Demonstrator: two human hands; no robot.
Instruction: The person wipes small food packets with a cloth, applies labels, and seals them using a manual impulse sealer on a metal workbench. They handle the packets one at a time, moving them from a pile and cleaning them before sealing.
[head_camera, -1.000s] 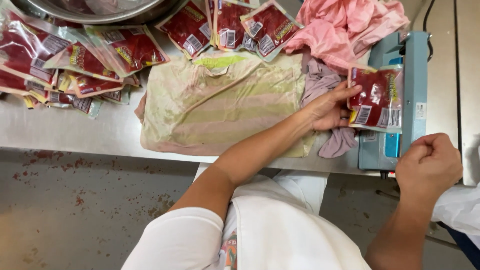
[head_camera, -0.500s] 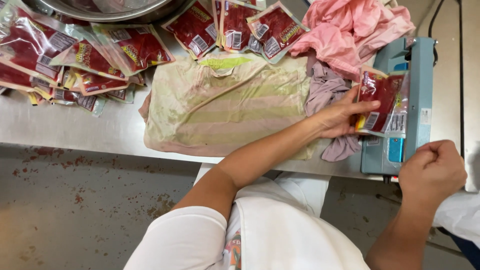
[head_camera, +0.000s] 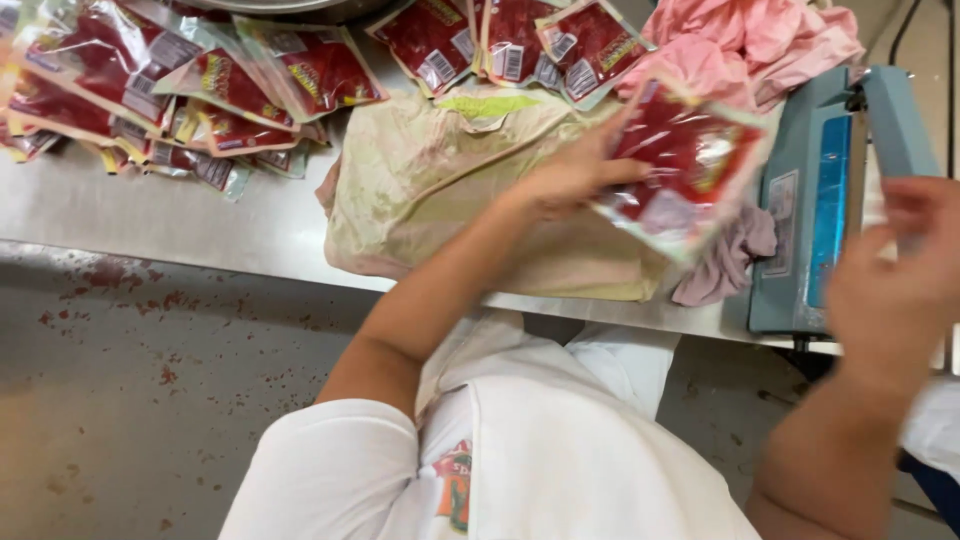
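The left hand (head_camera: 570, 175) grips a clear pouch (head_camera: 685, 170) filled with something red, fingers clamped on its left edge, holding it tilted above the stained cloth (head_camera: 440, 190) on the counter (head_camera: 180, 225), just left of the blue heat sealer (head_camera: 815, 200). The right hand (head_camera: 895, 280) is blurred beside the sealer; whether its fingers are apart or together cannot be told. More filled pouches (head_camera: 200, 80) lie piled at the counter's far edge, some cut off by the frame.

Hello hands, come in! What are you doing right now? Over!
Left hand grips red sealed pouch above stained cloth. Right hand blurred beside blue heat sealer; grip unclear. Nothing blocking.
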